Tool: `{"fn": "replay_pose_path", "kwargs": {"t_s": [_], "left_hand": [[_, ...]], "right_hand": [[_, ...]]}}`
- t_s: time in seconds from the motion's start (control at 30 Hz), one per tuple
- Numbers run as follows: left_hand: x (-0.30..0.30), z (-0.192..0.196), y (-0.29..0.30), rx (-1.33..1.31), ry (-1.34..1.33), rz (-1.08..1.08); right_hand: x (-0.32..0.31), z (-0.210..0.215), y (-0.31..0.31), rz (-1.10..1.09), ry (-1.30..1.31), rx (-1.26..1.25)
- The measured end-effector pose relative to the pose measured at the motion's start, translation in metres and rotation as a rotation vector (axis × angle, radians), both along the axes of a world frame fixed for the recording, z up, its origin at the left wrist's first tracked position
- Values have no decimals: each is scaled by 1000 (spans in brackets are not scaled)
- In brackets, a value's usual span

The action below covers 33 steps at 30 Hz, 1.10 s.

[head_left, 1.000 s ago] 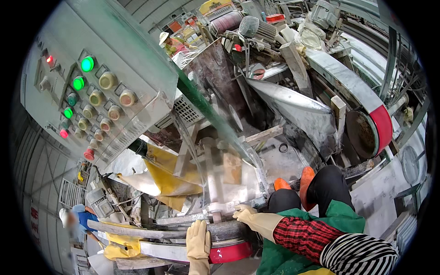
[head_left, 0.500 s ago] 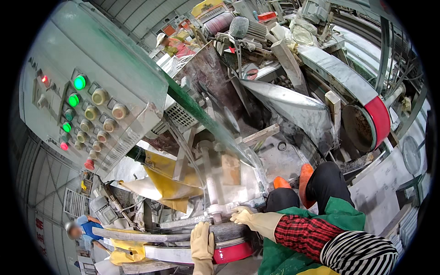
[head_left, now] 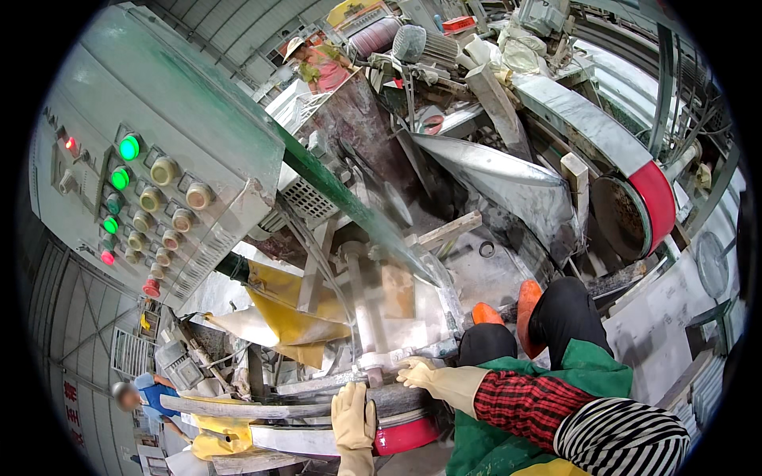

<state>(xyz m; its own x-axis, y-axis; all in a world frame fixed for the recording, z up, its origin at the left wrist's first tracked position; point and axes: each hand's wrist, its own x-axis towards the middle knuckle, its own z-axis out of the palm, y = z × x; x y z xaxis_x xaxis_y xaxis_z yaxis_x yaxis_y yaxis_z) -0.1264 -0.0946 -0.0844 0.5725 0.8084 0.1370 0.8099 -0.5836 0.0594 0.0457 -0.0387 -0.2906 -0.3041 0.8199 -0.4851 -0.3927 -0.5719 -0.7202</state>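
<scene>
My left hand [head_left: 353, 422], in a cream rubber glove, lies with fingers stretched over a grey curved strip [head_left: 305, 411] and the white-and-red guard [head_left: 405, 435] below it. My right hand [head_left: 425, 376], gloved alike, comes in from the right under a red-and-black plaid sleeve [head_left: 520, 404]. Its fingers are extended and rest at the end of a dark rounded bar [head_left: 397, 399], beside a pale pipe fitting [head_left: 371, 363]. Neither hand shows anything gripped. The undersides of both hands are hidden.
A grey control cabinet [head_left: 95, 182] with lit buttons stands at the left. A green beam [head_left: 341, 194] slants from it toward the middle. A red-ended guard [head_left: 655, 210] with a round drum is at right. One person [head_left: 325, 70] is at the back, another [head_left: 151, 393] at the lower left.
The view has shifted slightly. The person at the back has come further into sight, with the upper body raised. My hands keep nearly the same places.
</scene>
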Motion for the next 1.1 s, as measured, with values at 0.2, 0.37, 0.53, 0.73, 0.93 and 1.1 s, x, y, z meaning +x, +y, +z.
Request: {"fn": "replay_pose_path", "kwargs": {"t_s": [0.2,0.37,0.53,0.73,0.93,1.1], "left_hand": [[8,0,0,77,34,-44],[13,-1,-3,95,40,-19],[17,-3,-4,84,53,0],[24,-2,-7,123,45,-11],[34,2,-10,76,55,30],[32,-5,-13,129,114,38]], "right_hand": [[4,11,-5,-30,-11,52],[7,1,-3,-11,191,1],[-5,-3,-3,-17,-211,145],[-7,-2,-5,-172,-539,292],[-3,12,-11,-277,-669,400],[19,67,-23,-360,-630,524]]}}
